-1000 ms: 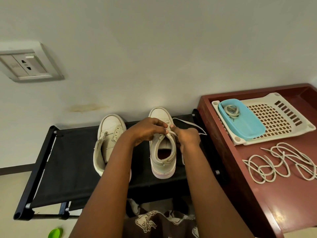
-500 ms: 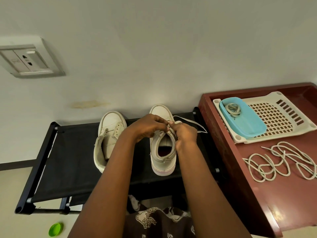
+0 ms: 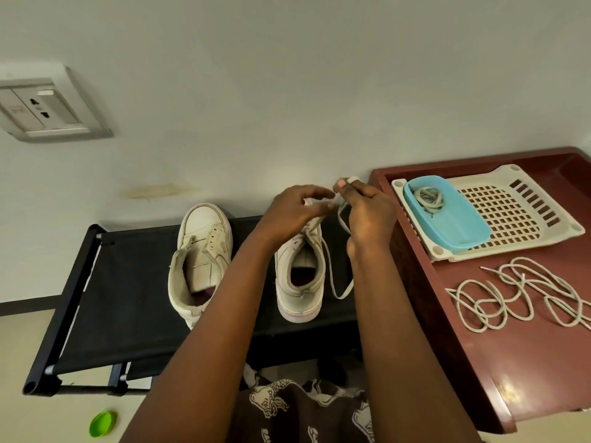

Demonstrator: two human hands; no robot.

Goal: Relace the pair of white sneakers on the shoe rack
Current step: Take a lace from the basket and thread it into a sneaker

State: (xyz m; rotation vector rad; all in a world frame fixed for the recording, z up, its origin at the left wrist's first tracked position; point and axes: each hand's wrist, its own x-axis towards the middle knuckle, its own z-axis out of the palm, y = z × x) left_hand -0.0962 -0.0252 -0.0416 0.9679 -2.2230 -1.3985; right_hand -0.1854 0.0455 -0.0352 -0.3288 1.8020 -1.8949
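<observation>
On the rack (image 3: 128,314), over the right sneaker (image 3: 299,282), your hands have risen close together, left hand (image 3: 294,215) and right hand (image 3: 371,215) both pinching the lace (image 3: 339,282), pulling slack through; the left sneaker (image 3: 204,251) looks unlaced.

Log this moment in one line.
left hand, right hand: pinch flat white shoelace | white high-top sneaker: being laced, on black fabric shoe rack

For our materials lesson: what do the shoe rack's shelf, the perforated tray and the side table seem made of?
Shoe rack shelf: probably black fabric, matt, stretched between tube rails. Perforated tray: likely moulded plastic, cream, smooth, regular slots. Side table: reddish-brown, glossy, reflecting light; lacquered wood or laminate, cannot tell.
</observation>
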